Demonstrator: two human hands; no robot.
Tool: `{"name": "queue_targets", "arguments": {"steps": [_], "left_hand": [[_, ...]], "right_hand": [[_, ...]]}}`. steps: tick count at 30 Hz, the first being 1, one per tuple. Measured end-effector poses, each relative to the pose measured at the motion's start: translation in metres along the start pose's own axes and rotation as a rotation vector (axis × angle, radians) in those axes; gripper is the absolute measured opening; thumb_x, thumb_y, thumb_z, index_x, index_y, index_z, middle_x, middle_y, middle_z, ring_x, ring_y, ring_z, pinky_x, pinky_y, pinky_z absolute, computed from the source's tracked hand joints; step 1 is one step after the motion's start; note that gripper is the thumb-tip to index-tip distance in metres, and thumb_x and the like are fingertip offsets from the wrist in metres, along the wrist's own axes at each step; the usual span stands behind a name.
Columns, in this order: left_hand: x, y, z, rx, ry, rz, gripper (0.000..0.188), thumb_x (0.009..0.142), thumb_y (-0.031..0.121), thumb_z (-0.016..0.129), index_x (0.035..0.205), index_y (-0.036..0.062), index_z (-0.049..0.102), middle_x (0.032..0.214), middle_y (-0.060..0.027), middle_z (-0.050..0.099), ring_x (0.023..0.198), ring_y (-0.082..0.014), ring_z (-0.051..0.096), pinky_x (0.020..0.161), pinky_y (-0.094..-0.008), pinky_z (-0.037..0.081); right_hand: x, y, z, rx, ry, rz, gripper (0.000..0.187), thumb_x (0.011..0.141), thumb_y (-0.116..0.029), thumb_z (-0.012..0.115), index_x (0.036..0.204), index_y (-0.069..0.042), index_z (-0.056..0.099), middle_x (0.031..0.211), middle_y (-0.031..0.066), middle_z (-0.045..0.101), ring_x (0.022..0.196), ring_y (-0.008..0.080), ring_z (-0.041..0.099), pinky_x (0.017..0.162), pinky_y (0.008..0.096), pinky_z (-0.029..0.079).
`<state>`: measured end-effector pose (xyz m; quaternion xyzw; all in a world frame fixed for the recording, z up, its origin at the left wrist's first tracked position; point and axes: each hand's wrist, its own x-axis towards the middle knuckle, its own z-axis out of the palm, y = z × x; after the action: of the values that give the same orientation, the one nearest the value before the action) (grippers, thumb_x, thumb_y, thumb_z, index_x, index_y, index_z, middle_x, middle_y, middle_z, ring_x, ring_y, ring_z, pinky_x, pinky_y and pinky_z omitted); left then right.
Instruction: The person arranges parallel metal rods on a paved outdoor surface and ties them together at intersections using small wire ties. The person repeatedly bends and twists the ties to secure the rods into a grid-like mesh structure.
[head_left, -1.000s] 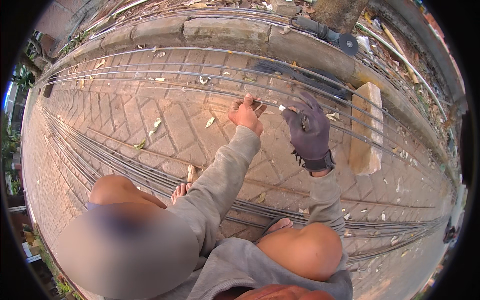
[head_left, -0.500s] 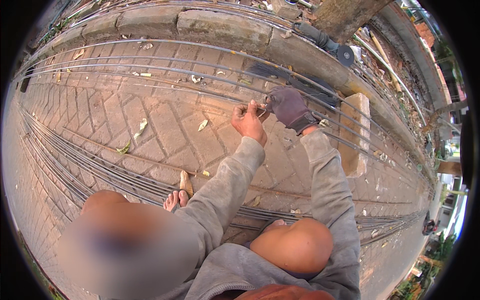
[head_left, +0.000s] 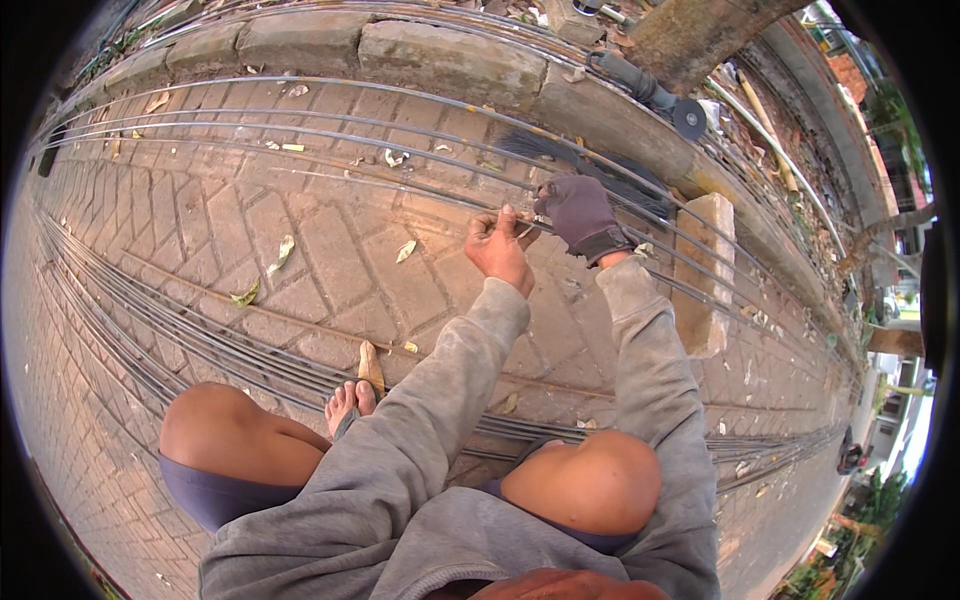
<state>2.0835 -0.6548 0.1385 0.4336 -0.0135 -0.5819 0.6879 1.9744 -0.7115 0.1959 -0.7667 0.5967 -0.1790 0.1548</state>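
While above kerbside brick paving (head_left: 330, 235), left hand (head_left: 500, 250) tight on rod (head_left: 455, 197), right hand (head_left: 580, 215), grip unclear.

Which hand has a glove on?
The right hand: it wears a dark purple glove, whereas the left hand is bare, its skin showing from fingers to sleeve cuff.
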Motion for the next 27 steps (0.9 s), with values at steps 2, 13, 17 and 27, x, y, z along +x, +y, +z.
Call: {"name": "queue_targets", "arguments": {"steps": [2, 13, 17, 27], "left_hand": [[-0.001, 0.0, 0.0, -0.02, -0.01, -0.009, 0.018, 0.096, 0.007, 0.064, 0.095, 0.0014, 0.047, 0.088, -0.0133, 0.064, 0.08, -0.0231, 0.068, 0.07, -0.0438, 0.064], [-0.003, 0.008, 0.005, -0.068, 0.064, -0.118, 0.008, 0.094, 0.0, 0.06, 0.092, 0.0025, 0.052, 0.09, -0.0106, 0.065, 0.077, -0.0212, 0.069, 0.068, -0.0392, 0.061], [-0.001, 0.003, 0.002, -0.002, 0.128, -0.127, 0.016, 0.087, -0.003, 0.064, 0.099, 0.0035, 0.056, 0.096, -0.009, 0.066, 0.084, -0.0189, 0.067, 0.072, -0.0336, 0.056], [0.004, -0.027, -0.006, 0.154, 0.283, -0.007, 0.033, 0.08, 0.011, 0.076, 0.106, -0.0046, 0.063, 0.097, -0.008, 0.069, 0.088, -0.0136, 0.062, 0.076, -0.0295, 0.048]], "right_hand": [[-0.004, 0.001, -0.017, 0.168, 0.077, 0.04, 0.018, 0.078, -0.018, 0.076, 0.089, -0.004, 0.073, 0.088, 0.0184, 0.071, 0.083, 0.0361, 0.069, 0.075, 0.0428, 0.054], [0.065, -0.097, -0.025, 0.259, -0.111, -0.317, 0.012, 0.084, -0.01, 0.073, 0.092, -0.001, 0.073, 0.084, 0.0141, 0.071, 0.074, 0.0224, 0.066, 0.071, 0.0344, 0.053], [0.08, -0.121, 0.034, 0.231, -0.106, -0.267, 0.011, 0.085, -0.01, 0.072, 0.092, -0.002, 0.072, 0.086, 0.0166, 0.071, 0.075, 0.0263, 0.069, 0.07, 0.0346, 0.053], [0.088, -0.119, 0.09, 0.148, -0.139, -0.248, 0.009, 0.083, -0.011, 0.07, 0.089, -0.006, 0.072, 0.087, 0.015, 0.07, 0.079, 0.033, 0.069, 0.071, 0.0394, 0.054]]}}
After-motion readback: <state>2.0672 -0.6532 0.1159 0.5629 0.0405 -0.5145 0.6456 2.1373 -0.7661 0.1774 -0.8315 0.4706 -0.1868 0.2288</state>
